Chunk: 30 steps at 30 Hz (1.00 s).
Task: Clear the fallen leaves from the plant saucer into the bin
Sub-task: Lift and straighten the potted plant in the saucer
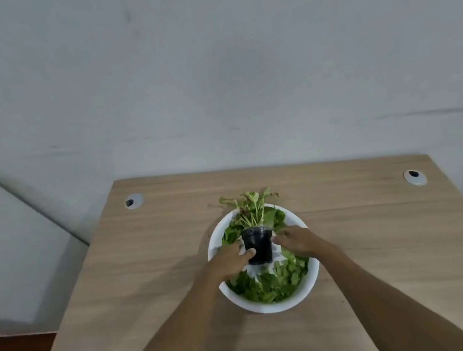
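A small black plastic plant pot was gripped at nine o'clock by the left hand and at three by the right hand, amid green leaves in a round white saucer.

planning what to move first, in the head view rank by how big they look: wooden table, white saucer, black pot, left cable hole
1. wooden table
2. white saucer
3. black pot
4. left cable hole, though it lies farther from the camera, so it may look smaller than it is.

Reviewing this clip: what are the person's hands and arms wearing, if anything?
Nothing visible. The left hand and right hand are bare: no gloves, and no rings can be made out. Both forearms are uncovered as far as the frame shows, with no sleeve, watch or bracelet in view.
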Each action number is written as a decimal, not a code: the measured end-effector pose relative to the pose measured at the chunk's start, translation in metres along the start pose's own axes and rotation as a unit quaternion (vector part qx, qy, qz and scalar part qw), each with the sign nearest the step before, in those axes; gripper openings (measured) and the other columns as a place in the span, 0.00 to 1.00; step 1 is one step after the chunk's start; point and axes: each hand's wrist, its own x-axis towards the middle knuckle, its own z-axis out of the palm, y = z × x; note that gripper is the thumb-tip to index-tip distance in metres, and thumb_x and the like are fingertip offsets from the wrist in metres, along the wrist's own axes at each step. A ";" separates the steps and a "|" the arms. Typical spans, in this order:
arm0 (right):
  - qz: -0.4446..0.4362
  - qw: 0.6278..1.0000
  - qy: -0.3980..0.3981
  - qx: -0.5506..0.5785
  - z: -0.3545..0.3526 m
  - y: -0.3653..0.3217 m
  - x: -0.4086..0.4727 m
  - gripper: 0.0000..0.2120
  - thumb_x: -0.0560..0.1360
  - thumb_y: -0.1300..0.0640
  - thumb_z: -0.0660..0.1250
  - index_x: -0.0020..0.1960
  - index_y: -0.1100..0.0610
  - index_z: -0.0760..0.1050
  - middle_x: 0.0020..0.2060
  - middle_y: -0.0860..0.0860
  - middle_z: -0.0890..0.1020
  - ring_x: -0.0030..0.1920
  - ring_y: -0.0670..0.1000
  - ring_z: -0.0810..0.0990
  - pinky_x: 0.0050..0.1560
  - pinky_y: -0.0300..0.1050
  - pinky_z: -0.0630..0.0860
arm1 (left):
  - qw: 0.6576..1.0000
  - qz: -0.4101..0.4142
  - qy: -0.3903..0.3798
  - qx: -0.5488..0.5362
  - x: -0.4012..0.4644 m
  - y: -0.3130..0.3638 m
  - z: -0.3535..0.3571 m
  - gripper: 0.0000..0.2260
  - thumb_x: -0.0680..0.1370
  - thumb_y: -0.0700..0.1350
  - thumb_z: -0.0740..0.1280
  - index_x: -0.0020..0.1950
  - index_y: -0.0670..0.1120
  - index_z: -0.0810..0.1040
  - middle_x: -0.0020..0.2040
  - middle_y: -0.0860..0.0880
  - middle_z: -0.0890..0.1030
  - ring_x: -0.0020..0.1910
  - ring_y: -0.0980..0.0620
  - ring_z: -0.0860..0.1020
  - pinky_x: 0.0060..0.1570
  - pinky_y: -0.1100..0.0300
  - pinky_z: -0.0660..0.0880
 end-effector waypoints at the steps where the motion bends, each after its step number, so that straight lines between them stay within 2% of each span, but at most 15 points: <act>1: 0.012 1.000 -0.004 0.013 0.003 0.002 0.004 0.28 0.78 0.39 0.57 0.72 0.55 0.66 0.72 0.54 0.68 0.70 0.56 0.67 0.65 0.48 0.65 | 1.000 -0.008 0.004 -0.019 0.004 0.000 0.003 0.30 0.80 0.58 0.59 0.77 0.43 0.58 0.74 0.43 0.68 0.70 0.43 0.70 0.65 0.54 0.68; 3: 0.034 0.997 -0.021 0.063 0.008 0.004 0.008 0.28 0.77 0.40 0.60 0.71 0.56 0.68 0.71 0.54 0.70 0.68 0.56 0.70 0.63 0.47 0.68 | 0.998 -0.026 0.015 -0.057 0.012 -0.002 0.008 0.29 0.80 0.57 0.59 0.77 0.43 0.60 0.72 0.42 0.71 0.68 0.44 0.72 0.63 0.54 0.71; 6: 0.056 0.984 -0.041 0.163 0.018 0.006 0.014 0.25 0.76 0.42 0.64 0.66 0.57 0.73 0.62 0.54 0.76 0.57 0.54 0.79 0.59 0.51 0.76 | 0.994 -0.024 0.030 -0.105 0.023 -0.004 0.013 0.26 0.80 0.55 0.60 0.74 0.43 0.65 0.66 0.43 0.76 0.62 0.45 0.76 0.59 0.53 0.74; 9: 0.062 0.972 -0.042 0.222 0.025 0.009 0.019 0.21 0.76 0.45 0.65 0.63 0.59 0.74 0.54 0.56 0.79 0.49 0.53 0.82 0.54 0.52 0.80 | 0.992 -0.008 0.029 -0.124 0.031 -0.006 0.017 0.22 0.80 0.53 0.61 0.72 0.46 0.68 0.63 0.44 0.78 0.59 0.47 0.77 0.57 0.54 0.74; 15: 0.061 0.960 -0.016 0.274 0.038 0.012 0.025 0.22 0.75 0.46 0.66 0.65 0.56 0.73 0.51 0.56 0.83 0.49 0.54 0.83 0.49 0.48 0.80 | 0.992 0.012 0.040 -0.119 0.039 -0.017 0.029 0.20 0.80 0.50 0.63 0.70 0.45 0.70 0.57 0.43 0.81 0.54 0.47 0.79 0.53 0.56 0.75; 19: 0.052 0.959 0.001 0.280 0.041 0.014 0.028 0.21 0.75 0.44 0.67 0.63 0.54 0.74 0.48 0.56 0.84 0.47 0.55 0.83 0.47 0.49 0.80 | 0.989 0.023 0.055 -0.137 0.040 -0.018 0.030 0.19 0.79 0.49 0.65 0.69 0.44 0.72 0.51 0.47 0.79 0.49 0.51 0.78 0.43 0.67 0.73; 21: 0.048 0.960 0.005 0.277 0.042 0.013 0.026 0.22 0.74 0.44 0.68 0.63 0.55 0.74 0.48 0.56 0.84 0.45 0.53 0.83 0.41 0.45 0.78 | 0.988 0.018 0.057 -0.139 0.038 -0.017 0.029 0.19 0.79 0.48 0.65 0.68 0.45 0.71 0.51 0.48 0.78 0.49 0.52 0.76 0.39 0.70 0.70; 23: 0.035 0.961 0.010 0.275 0.040 0.011 0.023 0.25 0.73 0.44 0.69 0.65 0.56 0.73 0.48 0.56 0.84 0.43 0.50 0.83 0.37 0.41 0.76 | 0.987 0.016 0.061 -0.146 0.034 -0.015 0.027 0.20 0.79 0.48 0.66 0.69 0.45 0.70 0.52 0.48 0.77 0.50 0.52 0.76 0.42 0.66 0.72; 27: 0.002 0.960 0.037 0.279 0.029 -0.001 0.013 0.22 0.73 0.45 0.69 0.64 0.53 0.73 0.48 0.56 0.84 0.46 0.52 0.83 0.41 0.42 0.76 | 0.983 0.030 0.074 -0.165 0.028 -0.008 0.015 0.22 0.78 0.47 0.67 0.70 0.44 0.68 0.59 0.48 0.77 0.55 0.51 0.76 0.56 0.56 0.75; 30: -0.034 0.954 0.057 0.292 0.019 -0.011 0.007 0.20 0.74 0.50 0.70 0.63 0.54 0.73 0.47 0.59 0.84 0.43 0.53 0.81 0.41 0.44 0.74 | 0.976 0.050 0.096 -0.190 0.025 -0.001 0.004 0.20 0.77 0.43 0.69 0.66 0.43 0.68 0.60 0.50 0.77 0.57 0.51 0.76 0.54 0.59 0.74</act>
